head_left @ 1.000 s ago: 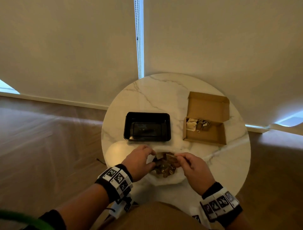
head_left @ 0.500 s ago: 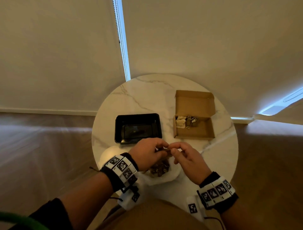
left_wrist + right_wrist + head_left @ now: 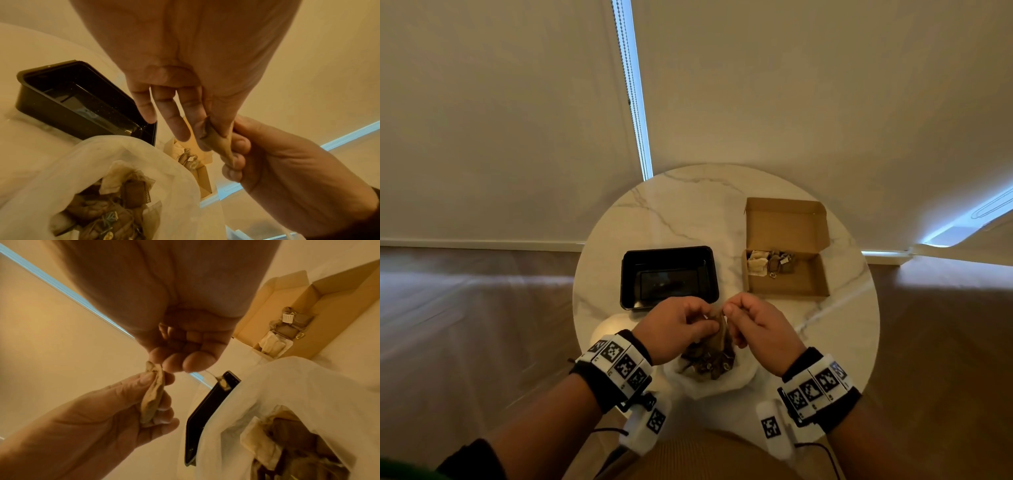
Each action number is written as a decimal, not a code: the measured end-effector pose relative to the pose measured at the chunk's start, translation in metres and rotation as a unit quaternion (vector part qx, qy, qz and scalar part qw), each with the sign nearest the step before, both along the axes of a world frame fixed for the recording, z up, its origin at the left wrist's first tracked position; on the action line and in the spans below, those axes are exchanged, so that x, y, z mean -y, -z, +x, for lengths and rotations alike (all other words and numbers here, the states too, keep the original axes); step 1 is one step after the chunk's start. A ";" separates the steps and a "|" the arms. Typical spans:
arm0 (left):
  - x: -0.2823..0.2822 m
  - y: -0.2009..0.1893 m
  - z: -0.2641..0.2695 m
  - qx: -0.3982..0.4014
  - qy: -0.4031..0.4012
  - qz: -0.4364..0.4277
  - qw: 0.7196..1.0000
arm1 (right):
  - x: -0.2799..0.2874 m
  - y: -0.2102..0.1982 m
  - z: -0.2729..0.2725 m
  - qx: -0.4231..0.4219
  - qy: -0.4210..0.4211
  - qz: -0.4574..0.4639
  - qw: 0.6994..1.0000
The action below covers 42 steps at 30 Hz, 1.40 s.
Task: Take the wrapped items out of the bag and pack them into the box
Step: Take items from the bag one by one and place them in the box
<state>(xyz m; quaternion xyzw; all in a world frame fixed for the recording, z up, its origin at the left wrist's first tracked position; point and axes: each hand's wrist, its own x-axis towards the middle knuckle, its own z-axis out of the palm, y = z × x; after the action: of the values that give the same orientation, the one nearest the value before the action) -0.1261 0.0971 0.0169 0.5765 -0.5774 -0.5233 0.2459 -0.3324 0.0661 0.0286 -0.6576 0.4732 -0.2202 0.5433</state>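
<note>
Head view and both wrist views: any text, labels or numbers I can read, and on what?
No readable words or numbers in any view.
Black-and-white square-pattern markers on the wristbands: patterns only, no text.
Small white tag on a brown wrapped item in the open cardboard box: marks too blurred to read.

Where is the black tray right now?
In the head view the black tray sits on the marble table, left of the cardboard box, just beyond the left hand.

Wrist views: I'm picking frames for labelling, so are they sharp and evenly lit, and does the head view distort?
Left wrist: warm orange cast, palm blurred up close, bag contents dim. Right wrist: same cast, left hand soft, box fairly clear. Head: wide-angle bend in the blinds, bright window strips, glare on the tray.
</note>
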 end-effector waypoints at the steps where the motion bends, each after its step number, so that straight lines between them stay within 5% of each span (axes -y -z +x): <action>1: -0.001 -0.001 -0.002 -0.005 -0.001 -0.006 1.000 | 0.001 0.000 0.001 0.002 0.003 -0.005 1.000; 8: 0.004 -0.008 -0.008 -0.101 -0.069 -0.026 0.992 | 0.006 0.014 0.003 -0.041 0.005 -0.023 0.999; 13: 0.013 -0.011 -0.008 -0.197 -0.133 0.041 0.971 | -0.005 0.018 0.008 -0.070 -0.020 0.010 0.997; 23: 0.026 0.000 -0.010 -0.112 -0.278 -0.018 0.954 | -0.019 0.013 0.003 -0.081 -0.051 0.036 0.995; 33: 0.015 0.005 -0.014 -0.032 -0.223 -0.048 0.973 | -0.008 -0.006 0.009 -0.042 -0.031 -0.003 0.999; 42: 0.008 -0.002 -0.006 -0.121 -0.160 -0.015 0.980 | 0.008 -0.008 0.012 -0.119 -0.081 0.009 0.990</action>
<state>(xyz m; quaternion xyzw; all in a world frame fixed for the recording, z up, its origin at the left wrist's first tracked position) -0.1326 0.0892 0.0184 0.5898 -0.4513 -0.5348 0.4031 -0.3202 0.0580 0.0365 -0.7101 0.4817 -0.0920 0.5051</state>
